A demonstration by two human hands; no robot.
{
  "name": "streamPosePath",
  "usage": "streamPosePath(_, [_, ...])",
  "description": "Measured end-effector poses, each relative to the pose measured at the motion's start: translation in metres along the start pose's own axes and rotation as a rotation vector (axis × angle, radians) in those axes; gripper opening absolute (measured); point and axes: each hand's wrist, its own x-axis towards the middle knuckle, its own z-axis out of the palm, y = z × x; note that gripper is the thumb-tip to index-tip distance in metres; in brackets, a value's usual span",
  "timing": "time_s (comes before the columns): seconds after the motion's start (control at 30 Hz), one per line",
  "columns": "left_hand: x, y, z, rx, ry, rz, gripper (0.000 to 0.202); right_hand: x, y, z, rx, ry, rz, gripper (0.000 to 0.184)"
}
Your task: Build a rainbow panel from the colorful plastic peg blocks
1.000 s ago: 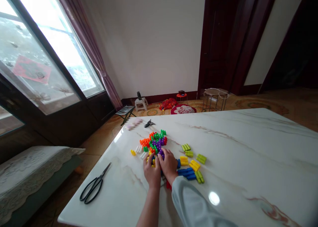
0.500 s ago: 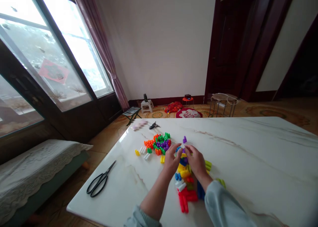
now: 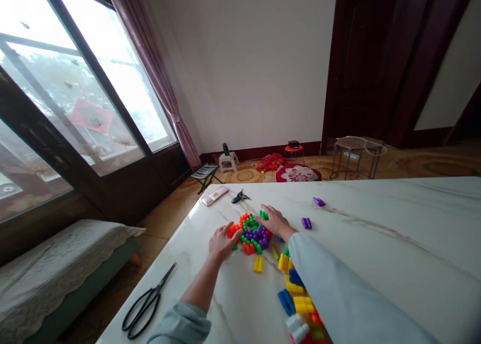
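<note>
A cluster of small plastic building blocks (image 3: 255, 236), orange, green, purple and red, lies on the white table between my hands. My left hand (image 3: 221, 242) is at its left side, fingers stretched toward the orange blocks. On the upper right, my right hand (image 3: 277, 222) reaches over the edge by the green and red blocks, its fingers apart. Neither hand has visibly lifted anything. Just below the cluster sits a loose yellow block (image 3: 258, 264). Two purple pieces, a near one (image 3: 306, 223) and a far one (image 3: 318, 201), lie right of my right hand.
Larger yellow, blue, white and red blocks (image 3: 295, 286) lie partly under my right sleeve. Black-handled scissors (image 3: 148, 304) rest at the table's left edge. A phone (image 3: 215, 195) and a bunch of keys (image 3: 239, 197) lie at the far left of the marble-patterned tabletop (image 3: 394, 243).
Both hands have moved left and apart, from above the larger blocks to the sides of the cluster. Two purple pieces now lie apart on the right. The view has shifted slightly.
</note>
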Motion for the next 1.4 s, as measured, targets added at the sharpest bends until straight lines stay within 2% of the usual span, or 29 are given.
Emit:
streamPosePath(0.07, [-0.007,0.011,0.008,0.025,0.023,0.035,0.06,-0.002,-0.014,0.017,-0.045,-0.022,0.07,0.063])
streamPosePath(0.2, [-0.031,0.033,0.031,0.04,0.252,-0.038,0.047,-0.027,-0.032,0.049,-0.073,0.232,0.152,0.053])
streamPosePath(0.3, [-0.042,0.048,0.04,-0.065,0.296,-0.088,0.041,-0.04,-0.031,0.055,0.044,0.308,0.168,0.048])
streamPosePath(0.4, [-0.042,0.065,0.042,-0.315,0.221,-0.072,0.039,-0.04,-0.022,0.045,0.283,0.263,0.205,0.045])
streamPosePath(0.47, [-0.038,0.077,0.042,-0.511,0.18,-0.005,0.038,-0.04,-0.015,0.032,0.393,0.223,0.192,0.038])
streamPosePath(0.53, [-0.037,0.089,0.039,-0.692,0.113,0.071,0.038,-0.045,-0.01,0.017,0.434,0.198,0.142,0.031])
streamPosePath(0.63, [-0.048,0.096,0.029,-0.853,-0.059,0.181,0.041,-0.065,-0.003,-0.009,0.472,0.172,0.055,0.026])
streamPosePath(0.73, [-0.076,0.083,0.009,-0.777,-0.187,0.339,0.049,-0.103,0.008,-0.037,0.388,0.125,-0.076,0.025])
streamPosePath(0.83, [-0.115,0.058,-0.003,-0.565,-0.183,0.483,0.064,-0.15,0.028,-0.052,0.201,0.116,-0.209,0.031])
streamPosePath(0.93, [-0.151,0.04,0.006,-0.337,-0.122,0.549,0.085,-0.197,0.049,-0.046,0.045,0.214,-0.213,0.045])
streamPosePath(1.03, [-0.171,0.041,0.024,-0.182,-0.057,0.534,0.073,-0.23,0.057,-0.025,-0.077,0.208,-0.191,0.057])
streamPosePath(1.13, [-0.177,0.055,0.035,-0.118,0.012,0.481,0.062,-0.241,0.048,-0.006,-0.13,0.193,-0.173,0.06])
streamPosePath(1.2, [-0.174,0.066,0.035,-0.104,0.023,0.477,0.06,-0.239,0.038,-0.002,-0.118,0.199,-0.182,0.057])
streamPosePath(1.3, [-0.165,0.082,0.03,-0.129,0.012,0.524,0.056,-0.23,0.03,-0.009,-0.052,0.177,-0.286,0.054])
streamPosePath(1.4, [-0.153,0.095,0.022,-0.23,0.008,0.568,0.05,-0.223,0.042,-0.027,-0.049,0.179,-0.4,0.051])
